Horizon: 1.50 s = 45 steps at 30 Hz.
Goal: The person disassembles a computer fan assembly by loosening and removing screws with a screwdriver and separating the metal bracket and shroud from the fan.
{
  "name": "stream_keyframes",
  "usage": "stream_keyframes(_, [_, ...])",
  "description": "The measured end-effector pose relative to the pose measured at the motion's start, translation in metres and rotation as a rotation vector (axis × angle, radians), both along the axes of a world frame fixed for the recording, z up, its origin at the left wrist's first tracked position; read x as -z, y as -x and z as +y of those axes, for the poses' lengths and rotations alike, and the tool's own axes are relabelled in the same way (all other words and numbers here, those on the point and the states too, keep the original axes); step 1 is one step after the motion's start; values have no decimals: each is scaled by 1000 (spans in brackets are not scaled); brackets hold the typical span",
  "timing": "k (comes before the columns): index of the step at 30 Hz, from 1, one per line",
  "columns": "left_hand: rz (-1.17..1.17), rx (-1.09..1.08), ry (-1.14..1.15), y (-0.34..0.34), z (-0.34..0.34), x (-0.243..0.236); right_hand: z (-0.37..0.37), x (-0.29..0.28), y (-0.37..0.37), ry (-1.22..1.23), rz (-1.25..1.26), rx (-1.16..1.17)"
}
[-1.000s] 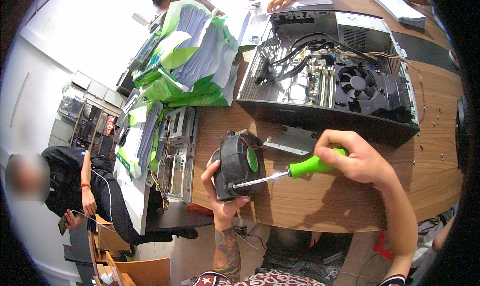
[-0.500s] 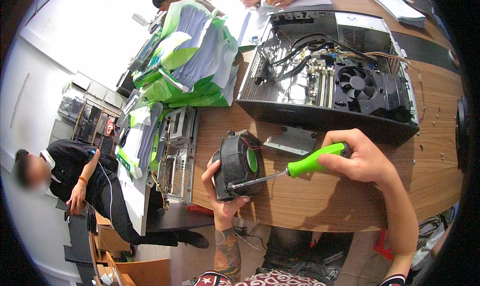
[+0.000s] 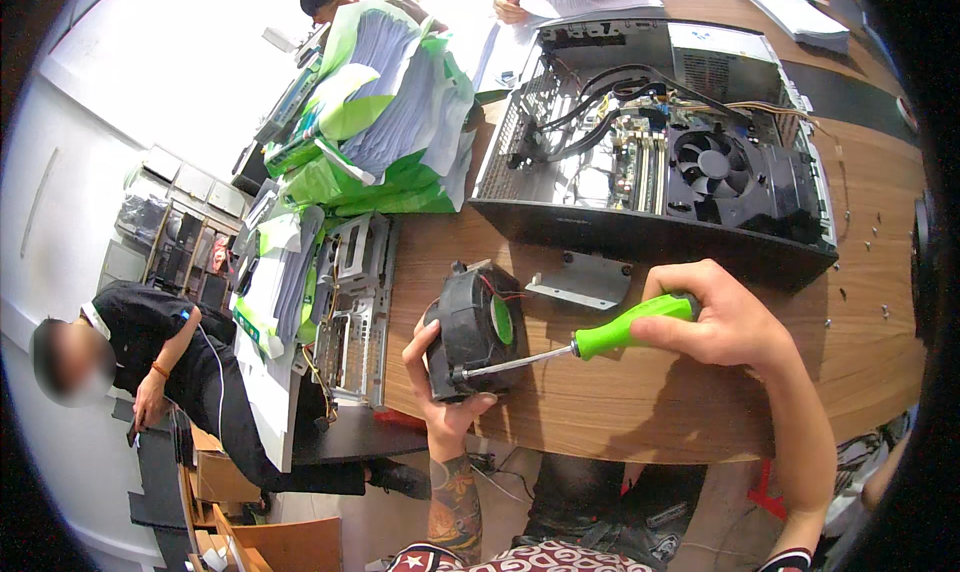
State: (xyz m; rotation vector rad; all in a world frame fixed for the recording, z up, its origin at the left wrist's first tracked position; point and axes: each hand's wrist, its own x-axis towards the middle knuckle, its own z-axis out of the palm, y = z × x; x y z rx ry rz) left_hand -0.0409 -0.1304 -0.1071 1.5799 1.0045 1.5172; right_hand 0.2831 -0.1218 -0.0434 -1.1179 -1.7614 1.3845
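Note:
My left hand [image 3: 447, 409] is closed round the lower left side of a black computer fan [image 3: 462, 337] with a green round label, tilted above the near part of the table. In my right hand [image 3: 715, 322] is a green-handled screwdriver [image 3: 625, 329], gripped by its handle. Its metal shaft points left, and the tip meets the lower corner of the fan's housing. Whether a screw sits under the tip is too small to tell. Just beyond the fan lies a bent metal bracket [image 3: 580, 282]. Behind that stands an open computer case [image 3: 650, 222] with a black cooler fan inside.
Several loose screws [image 3: 828, 323] lie on the wooden table [image 3: 560, 412] at the right. Paper stacks in green wrapping [image 3: 390, 192] and a metal panel [image 3: 355, 312] are at the left. One person [image 3: 165, 372] is at the left; others sit across the table.
My hands, the fan and the screwdriver have barely moved. The person at the left has shifted slightly, and a hand across the table has moved.

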Motion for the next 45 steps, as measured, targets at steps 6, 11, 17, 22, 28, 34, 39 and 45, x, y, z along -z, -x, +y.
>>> stream_keyframes(6, [-15,9,14,-1,3,2,-4,5,9,-110,243,47])
stream_keyframes(11, [10,-12,6,-1,1,1,-1,12,6,-119,270,14])
stream_keyframes(17, [18,6,10,3,1,5,-3,-11,1,288,157,-12])
stream_keyframes(22, [-4,14,27,-1,-1,2,-2,0,4,16,144,-10])
stream_keyframes(28, [17,21,4,1,2,4,-2,5,5,-58,219,21])
stream_keyframes(34, [68,-10,13,2,0,3,-2,6,4,-174,200,91])
stream_keyframes(39, [54,-11,3,-2,0,1,-2,0,2,-34,107,77])
stream_keyframes(45, [51,-4,-7,0,1,3,-3,8,9,-195,168,82])
